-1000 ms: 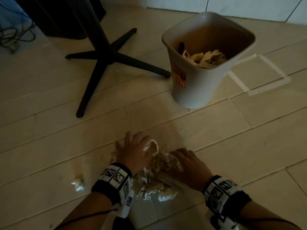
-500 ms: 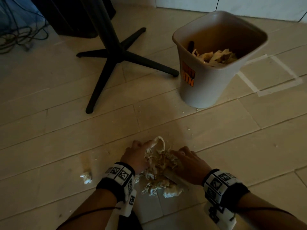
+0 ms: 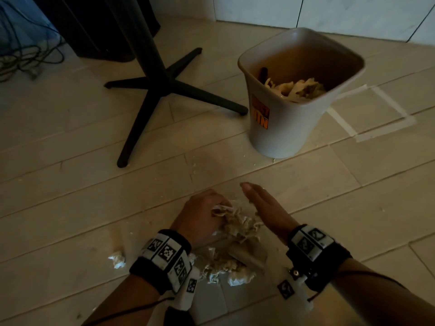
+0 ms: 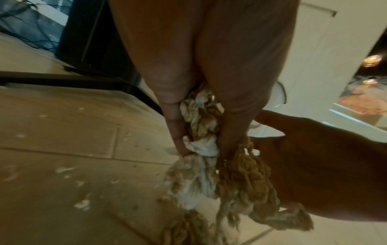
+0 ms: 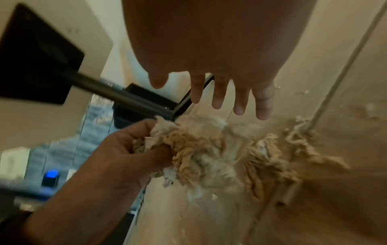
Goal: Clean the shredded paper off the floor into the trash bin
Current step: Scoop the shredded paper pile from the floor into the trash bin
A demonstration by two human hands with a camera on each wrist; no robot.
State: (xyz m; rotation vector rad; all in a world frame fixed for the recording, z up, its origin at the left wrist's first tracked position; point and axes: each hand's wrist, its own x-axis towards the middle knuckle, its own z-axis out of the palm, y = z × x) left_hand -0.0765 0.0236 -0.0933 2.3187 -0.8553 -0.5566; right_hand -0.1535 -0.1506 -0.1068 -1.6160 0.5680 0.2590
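Pale floor planks run under everything I see, with a black table base up left and the trash bin standing ahead of me to the right. Shreds already lie inside the bin, so I judge part of the job done. What is left sits right under my hands: a heap of shredded paper on the floor between my wrists. My left hand has its fingers curled into the top of that heap, clutching a bunch of strips. My right hand is flat, fingers straight and spread, just beside the heap, holding nothing as far as I can tell. A small crumpled scrap lies apart to the left, and tiny flecks dot the planks near the bin. I reckon at least one more load, then the scrap and crumbs.
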